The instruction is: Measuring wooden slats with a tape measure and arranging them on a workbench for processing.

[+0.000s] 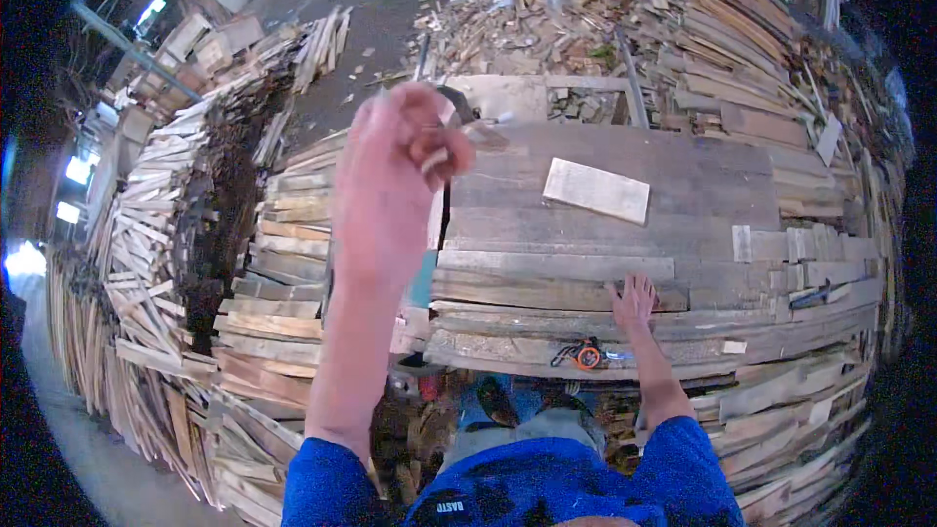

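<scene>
My left hand (pixel 410 151) is raised high over the left side of the plank-topped bench, blurred by motion. Its fingers are curled into a fist, and what they hold, if anything, I cannot make out. A dark shape (pixel 455 100) shows just behind the fingers. Low on the bench, my right hand (pixel 636 304) lies flat with fingers spread, resting on a narrow wooden plank (pixel 547 291). Beyond it a pale rectangular board (pixel 597 190) lies slightly turned on the bench top (pixel 683 171).
Near the bench's front edge lies a small round orange-and-black object (pixel 588 357), with a small wood offcut (pixel 734 347) to its right. Stacked planks (pixel 278 254) flank the left, and more boards (pixel 742 59) rise at right. A scrap heap (pixel 537 20) spreads beyond the bench.
</scene>
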Tool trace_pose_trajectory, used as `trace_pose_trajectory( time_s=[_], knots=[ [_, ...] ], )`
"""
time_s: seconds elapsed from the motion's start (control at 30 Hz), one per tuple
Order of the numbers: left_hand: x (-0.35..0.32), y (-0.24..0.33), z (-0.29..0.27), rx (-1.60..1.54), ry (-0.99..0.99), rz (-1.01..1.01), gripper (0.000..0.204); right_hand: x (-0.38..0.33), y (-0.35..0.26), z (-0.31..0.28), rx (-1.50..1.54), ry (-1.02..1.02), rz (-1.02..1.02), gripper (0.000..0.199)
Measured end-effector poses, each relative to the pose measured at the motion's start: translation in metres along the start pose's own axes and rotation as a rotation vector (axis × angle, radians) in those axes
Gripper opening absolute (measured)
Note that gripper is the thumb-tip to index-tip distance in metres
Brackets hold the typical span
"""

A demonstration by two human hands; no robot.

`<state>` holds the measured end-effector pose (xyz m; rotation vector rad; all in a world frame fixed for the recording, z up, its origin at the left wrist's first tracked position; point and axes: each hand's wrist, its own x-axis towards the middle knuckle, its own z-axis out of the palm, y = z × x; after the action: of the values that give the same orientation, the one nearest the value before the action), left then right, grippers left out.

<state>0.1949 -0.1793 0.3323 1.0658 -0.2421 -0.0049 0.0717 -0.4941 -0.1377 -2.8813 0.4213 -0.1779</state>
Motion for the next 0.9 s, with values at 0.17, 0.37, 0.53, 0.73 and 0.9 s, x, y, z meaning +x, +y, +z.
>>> trace_pose_trajectory(
  time_s=[0.17, 0.37, 0.53, 0.73, 0.9],
  knots=[
    [-0.106, 0.045, 0.055, 0.045, -0.358, 0.175, 0.038, 0.034, 0.026, -0.047, 0.009, -0.446, -0.185, 0.075],
    [-0.110, 0.014, 0.090, 0.111, -0.764, 0.607, 0.079, 0.059, 0.049, -0.059, 0.005, -0.633, -0.257, 0.069],
    [-0.063, -0.034, 0.092, 0.172, -1.001, -0.058, 0.072, -0.020, 0.061, -0.088, 0.200, -0.566, -0.094, 0.067],
    [-0.078, -0.139, -0.058, 0.804, -0.480, -0.439, 0.057, -0.257, 0.169, -0.089, -0.021, -0.491, 0.055, 0.045],
    [-0.210, -0.110, -0.196, 0.789, 0.469, -0.524, 0.040, -0.316, 0.130, -0.151, -0.028, -0.745, 0.020, 0.048]
  ],
)
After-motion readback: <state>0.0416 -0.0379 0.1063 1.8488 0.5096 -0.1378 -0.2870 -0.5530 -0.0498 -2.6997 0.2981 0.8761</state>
